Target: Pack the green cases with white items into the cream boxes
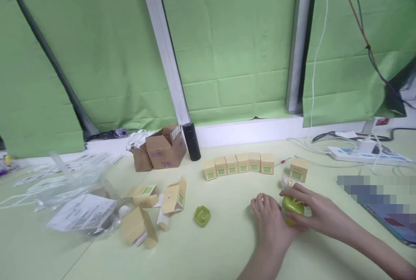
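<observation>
My right hand (pixel 313 210) grips a small glossy green object (pixel 293 207) between thumb and fingers, low at the right of the view. Beside it my left hand (pixel 271 217) rests on the table with its fingers curled; what they hold, if anything, is hidden. Just behind the green object lies a small clear wrapped item (pixel 289 181). A green, open, cup-like piece (pixel 202 216) sits on the table to the left of my hands. One small tan box (pixel 298 169) with a green label stands behind my right hand.
Several tan boxes (pixel 242 164) form a row. Behind them stand a black cylinder (pixel 191 142) and a brown carton (pixel 165 148). Opened small boxes (pixel 138 228) and plastic bags (pixel 81 210) lie left. A power strip (pixel 367 155) and a flat, partly pixelated device (pixel 383 210) are right.
</observation>
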Demonstrator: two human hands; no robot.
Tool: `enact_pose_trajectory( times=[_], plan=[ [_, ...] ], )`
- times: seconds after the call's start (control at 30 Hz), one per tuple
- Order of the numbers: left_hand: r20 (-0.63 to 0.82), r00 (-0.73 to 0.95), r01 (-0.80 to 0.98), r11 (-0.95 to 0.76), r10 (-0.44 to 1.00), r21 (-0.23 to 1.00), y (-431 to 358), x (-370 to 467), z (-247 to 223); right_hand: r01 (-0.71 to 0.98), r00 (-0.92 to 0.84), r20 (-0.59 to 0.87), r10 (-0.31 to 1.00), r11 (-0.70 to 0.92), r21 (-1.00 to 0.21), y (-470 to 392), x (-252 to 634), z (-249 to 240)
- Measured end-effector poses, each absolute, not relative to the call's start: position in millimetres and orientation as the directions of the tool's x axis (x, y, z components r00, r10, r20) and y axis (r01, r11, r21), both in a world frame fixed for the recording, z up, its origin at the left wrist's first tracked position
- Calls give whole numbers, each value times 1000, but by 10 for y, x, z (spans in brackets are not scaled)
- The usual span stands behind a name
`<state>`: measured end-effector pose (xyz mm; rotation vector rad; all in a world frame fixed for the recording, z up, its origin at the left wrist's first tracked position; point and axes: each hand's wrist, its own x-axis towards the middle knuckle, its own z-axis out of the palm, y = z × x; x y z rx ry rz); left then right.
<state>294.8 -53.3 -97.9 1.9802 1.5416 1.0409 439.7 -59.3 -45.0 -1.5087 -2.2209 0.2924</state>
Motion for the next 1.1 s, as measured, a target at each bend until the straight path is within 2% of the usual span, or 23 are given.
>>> enact_pose_trajectory(
  times=[0.23,0.57,0.73,0.97,1.03,1.1],
  plan=[
    [221,145,688,-259,964,678,-566,2944,-912,832,-358,194,913,407,-376,-550,4371,-515],
    [215,157,686,-263,964,678,-571,2941,-917,778,-352,169,920,388,-494,-554,4360,-503],
    [199,167,687,-258,966,679,-579,2944,-890,791,-391,174,904,427,-438,-555,4373,-532],
    [101,304,686,-291,947,667,-762,2721,-657,825,-345,197,918,396,-403,-418,4494,-985],
    [106,221,742,-237,970,627,-878,2380,-452,856,-338,220,915,396,-333,-438,4477,-1080],
    [200,-53,866,-55,978,498,-981,1878,-221,874,-334,286,898,409,-261,-489,4436,-1142]
  ],
)
